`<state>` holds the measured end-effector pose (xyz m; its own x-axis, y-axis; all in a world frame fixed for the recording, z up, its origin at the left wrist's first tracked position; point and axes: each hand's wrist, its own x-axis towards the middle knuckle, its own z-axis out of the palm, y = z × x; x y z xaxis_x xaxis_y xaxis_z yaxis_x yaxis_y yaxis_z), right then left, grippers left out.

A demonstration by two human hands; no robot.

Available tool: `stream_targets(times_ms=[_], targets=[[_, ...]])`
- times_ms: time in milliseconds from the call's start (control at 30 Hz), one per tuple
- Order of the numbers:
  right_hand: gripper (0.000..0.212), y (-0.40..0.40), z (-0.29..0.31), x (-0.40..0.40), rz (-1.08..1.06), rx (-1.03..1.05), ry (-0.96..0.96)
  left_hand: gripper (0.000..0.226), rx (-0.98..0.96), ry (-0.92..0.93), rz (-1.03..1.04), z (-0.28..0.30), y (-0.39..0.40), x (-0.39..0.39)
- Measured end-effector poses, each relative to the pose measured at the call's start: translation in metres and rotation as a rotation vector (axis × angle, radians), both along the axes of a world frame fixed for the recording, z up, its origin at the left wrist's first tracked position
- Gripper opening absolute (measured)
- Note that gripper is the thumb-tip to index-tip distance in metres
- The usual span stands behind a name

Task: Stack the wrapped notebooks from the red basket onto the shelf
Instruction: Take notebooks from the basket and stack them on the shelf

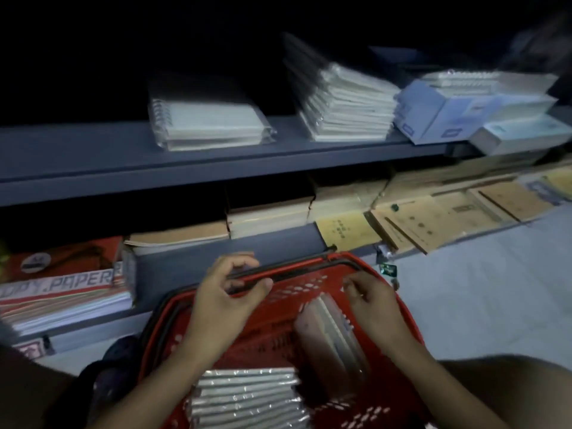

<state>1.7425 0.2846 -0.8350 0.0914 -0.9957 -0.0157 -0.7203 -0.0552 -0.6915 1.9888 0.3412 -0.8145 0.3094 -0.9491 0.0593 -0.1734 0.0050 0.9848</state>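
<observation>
At the far left, on the lower shelf, lies a ream labelled copy paper beside brown-covered books. Above it runs the grey shelf, carrying 3 groups of stock: a low stack of spiral notebooks in clear wrap, a taller leaning stack of wrapped notebooks, and a pile of pale blue boxed packs at the right.

Below, the red basket sits in front of the person. The left hand is over the basket's black handles, thumb and fingers curled around the bars; it appears to grip them, though blur makes the contact uncertain. Toward the near edge of the basket lies a flat pile of wrapped notebooks, roughly 6 judging by the shiny edges. A second bundle stands on edge and leans in the middle; its count is unreadable. The right hand hovers just beside that bundle's top, fingers loosely bent, holding nothing.

These notebooks look light singly but weighty as a bundle, stiff enough to lift flat, with slick film that may slide. I would pinch across the spine edge, thumb over, fingers under.
</observation>
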Motion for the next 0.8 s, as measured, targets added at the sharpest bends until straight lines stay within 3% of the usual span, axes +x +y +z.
stream_targets(times_ms=[100, 267, 433, 700, 800], targets=[[0.029, 0.015, -0.048, -0.014, 0.093, 0.261, 0.185, 0.026, 0.295, 0.098, -0.102, -0.032, 0.006, -0.025], [0.028, 0.035, -0.094, -0.010, 0.284, 0.536, 0.432, 0.026, 0.435, 0.110, -0.184, -0.056, 0.009, -0.036], [0.027, 0.029, -0.112, -0.003, 0.130, 0.493, 0.515, 0.026, 0.467, 0.076, -0.308, -0.064, 0.010, -0.031], [0.027, 0.028, -0.118, 0.006, 0.151, 0.488, 0.646, 0.022, 0.492, 0.025, -0.380, -0.069, 0.009, -0.026], [0.033, 0.038, -0.120, 0.009, 0.209, 0.516, 0.784, 0.022, 0.517, -0.018, -0.419, -0.071, 0.009, -0.026]])
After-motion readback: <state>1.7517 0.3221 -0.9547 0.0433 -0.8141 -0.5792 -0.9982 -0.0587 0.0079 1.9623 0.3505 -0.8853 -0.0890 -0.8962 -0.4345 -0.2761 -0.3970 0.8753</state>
